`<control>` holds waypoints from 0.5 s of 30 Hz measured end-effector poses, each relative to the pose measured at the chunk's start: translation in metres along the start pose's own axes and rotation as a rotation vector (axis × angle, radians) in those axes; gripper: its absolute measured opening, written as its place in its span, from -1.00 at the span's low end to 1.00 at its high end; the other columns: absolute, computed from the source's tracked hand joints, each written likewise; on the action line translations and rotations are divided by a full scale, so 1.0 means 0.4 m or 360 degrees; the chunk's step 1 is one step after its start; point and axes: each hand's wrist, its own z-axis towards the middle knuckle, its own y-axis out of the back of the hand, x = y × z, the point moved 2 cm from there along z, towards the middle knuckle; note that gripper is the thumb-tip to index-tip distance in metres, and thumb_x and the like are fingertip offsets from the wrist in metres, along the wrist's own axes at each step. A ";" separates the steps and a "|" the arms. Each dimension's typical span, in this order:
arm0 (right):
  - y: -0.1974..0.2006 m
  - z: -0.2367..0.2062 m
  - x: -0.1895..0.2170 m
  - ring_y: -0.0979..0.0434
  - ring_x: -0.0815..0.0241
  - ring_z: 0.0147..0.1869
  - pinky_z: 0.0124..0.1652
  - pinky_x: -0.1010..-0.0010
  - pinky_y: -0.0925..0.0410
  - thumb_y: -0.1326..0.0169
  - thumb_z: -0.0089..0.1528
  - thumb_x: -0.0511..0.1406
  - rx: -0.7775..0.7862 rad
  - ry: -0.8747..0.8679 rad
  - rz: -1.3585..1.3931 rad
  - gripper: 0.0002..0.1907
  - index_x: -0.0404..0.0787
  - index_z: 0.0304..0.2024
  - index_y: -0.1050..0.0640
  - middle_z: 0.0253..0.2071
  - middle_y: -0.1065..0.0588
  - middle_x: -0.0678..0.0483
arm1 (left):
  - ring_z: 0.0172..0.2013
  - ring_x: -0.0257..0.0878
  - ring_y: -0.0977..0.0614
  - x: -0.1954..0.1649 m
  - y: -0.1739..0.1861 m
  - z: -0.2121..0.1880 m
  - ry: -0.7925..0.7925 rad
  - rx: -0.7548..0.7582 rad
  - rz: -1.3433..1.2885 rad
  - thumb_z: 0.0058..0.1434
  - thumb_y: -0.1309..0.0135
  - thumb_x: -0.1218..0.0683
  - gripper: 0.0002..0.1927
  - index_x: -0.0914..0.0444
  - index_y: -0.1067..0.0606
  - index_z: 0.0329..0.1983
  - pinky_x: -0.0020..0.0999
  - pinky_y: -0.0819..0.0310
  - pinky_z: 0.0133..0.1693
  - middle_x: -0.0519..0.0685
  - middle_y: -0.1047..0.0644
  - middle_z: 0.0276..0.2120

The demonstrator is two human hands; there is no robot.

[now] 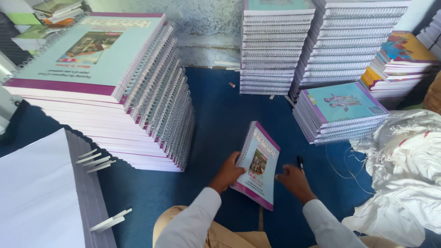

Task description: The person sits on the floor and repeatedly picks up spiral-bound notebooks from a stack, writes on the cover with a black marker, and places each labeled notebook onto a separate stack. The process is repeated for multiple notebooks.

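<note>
- Here the booklet lies on the blue floor, near the person, between the two hands.
- The left hand grips its left edge, fingers curled around the spiral side, lifting that side slightly.
- The right hand rests just beside the booklet's right edge, fingers loosely spread, holding nothing; contact cannot be told.
- The booklet's long axis runs near to far, leaning a little left at the far end.
- A black pen lies just right of it.
- A tall stack stands far left; a low stack far right.
</note>
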 end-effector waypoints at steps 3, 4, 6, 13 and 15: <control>0.074 -0.007 0.094 -0.56 -0.06 0.05 0.03 0.20 -0.41 -0.28 0.10 -0.24 -0.0317 0.0328 -0.0070 -0.45 -0.19 0.14 -0.51 -0.02 -0.51 -0.09 | -0.02 -0.03 -0.65 -0.092 0.031 0.013 0.0030 0.0034 0.0264 0.08 -0.14 0.27 -0.35 0.29 -0.32 0.30 -0.22 -0.53 -0.03 0.19 -0.57 0.04; 0.103 -0.015 0.128 -0.55 -0.06 0.09 0.06 0.20 -0.41 -0.26 0.12 -0.26 -0.0314 0.0469 -0.0056 -0.47 -0.19 0.14 -0.51 0.02 -0.50 -0.09 | -0.04 -0.02 -0.65 -0.122 0.040 0.015 0.0144 0.0042 0.0318 0.08 -0.13 0.27 -0.33 0.26 -0.31 0.31 -0.18 -0.53 -0.08 0.17 -0.57 0.04; 0.162 -0.024 0.206 -0.53 -0.06 0.16 0.11 0.20 -0.41 -0.22 0.16 -0.31 -0.0305 0.0750 -0.0025 -0.53 -0.19 0.14 -0.51 0.09 -0.47 -0.09 | -0.04 -0.03 -0.65 -0.181 0.044 0.005 0.0185 0.0091 0.0401 0.09 -0.15 0.27 -0.30 0.21 -0.28 0.34 -0.19 -0.53 -0.10 0.16 -0.55 0.06; 0.273 -0.041 0.427 -0.38 -0.16 0.30 0.21 0.08 -0.28 -0.30 0.02 -0.35 -0.0273 0.1488 -0.0520 -0.36 -0.24 0.17 -0.48 0.17 -0.42 -0.10 | -0.04 0.03 -0.69 -0.397 0.032 -0.002 0.0089 0.0336 0.1037 0.12 -0.11 0.23 -0.34 0.12 -0.33 0.34 -0.08 -0.58 -0.15 0.14 -0.57 0.12; 0.285 -0.041 0.459 -0.36 -0.14 0.36 0.24 0.09 -0.25 -0.30 -0.05 -0.34 -0.0288 0.1574 -0.0708 -0.32 -0.22 0.16 -0.50 0.17 -0.44 -0.06 | 0.01 -0.01 -0.68 -0.439 0.025 -0.002 0.0023 0.0393 0.1248 0.13 -0.11 0.21 -0.34 0.06 -0.34 0.35 -0.09 -0.59 -0.08 0.08 -0.56 0.15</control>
